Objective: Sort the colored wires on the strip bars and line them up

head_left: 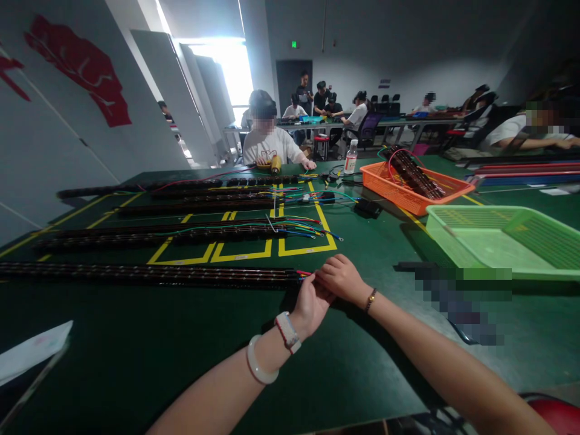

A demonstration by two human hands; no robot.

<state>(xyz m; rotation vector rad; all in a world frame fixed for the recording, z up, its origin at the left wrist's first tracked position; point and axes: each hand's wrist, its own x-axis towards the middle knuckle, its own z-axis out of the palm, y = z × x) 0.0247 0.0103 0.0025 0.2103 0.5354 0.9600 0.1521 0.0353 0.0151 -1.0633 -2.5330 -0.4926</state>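
As our left hand (312, 305) pinches coloured wires (304, 274) and our right hand (342, 278) curls against it, its hold hidden, we seem partway: the nearest bundle (181, 275), long, glossy, ribbed, stretches toward the table's (136, 350) left edge; a farther bundle's (226, 232) metal-tipped leads (299, 233) splay loose.

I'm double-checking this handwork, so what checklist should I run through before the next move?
1. Left hand and right hand together at the nearest dark bundle's wire end: ok.
2. That bundle lying along the green table: ok.
3. Tips of its coloured wires in sight: not ok, hands cover them.
4. Firm grip on those wires: cannot tell, contact is hidden.
5. Co-worker's hand apart from these hands: ok.
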